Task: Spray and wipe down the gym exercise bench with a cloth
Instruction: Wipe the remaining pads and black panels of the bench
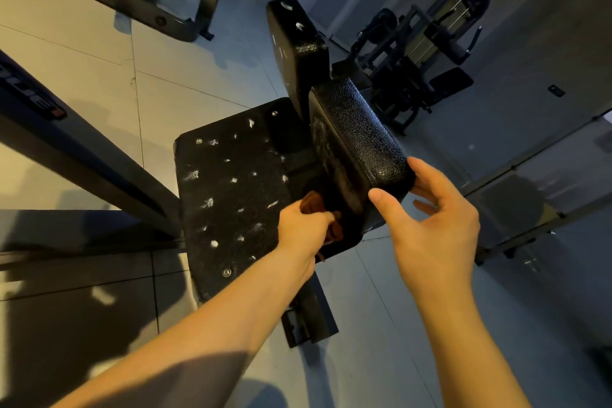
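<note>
The black padded exercise bench fills the middle of the head view. Its worn flat seat (231, 195), flecked with white tears, lies to the left. A raised pebbled pad (357, 142) stands edge-up in the centre, and a taller back pad (294, 43) rises behind it. My left hand (304, 228) is closed on a brown cloth (313, 204) pressed against the left face of the raised pad, near its lower end. My right hand (430, 219) holds the near end of that pad, thumb on the front and fingers curled around the right side. No spray bottle is in sight.
Dark metal frame beams (82, 156) run across the tiled floor on the left, with another frame (159, 20) at top left. A weight machine (430, 43) stands at the back right. The bench's steel foot (308, 318) lies between my forearms.
</note>
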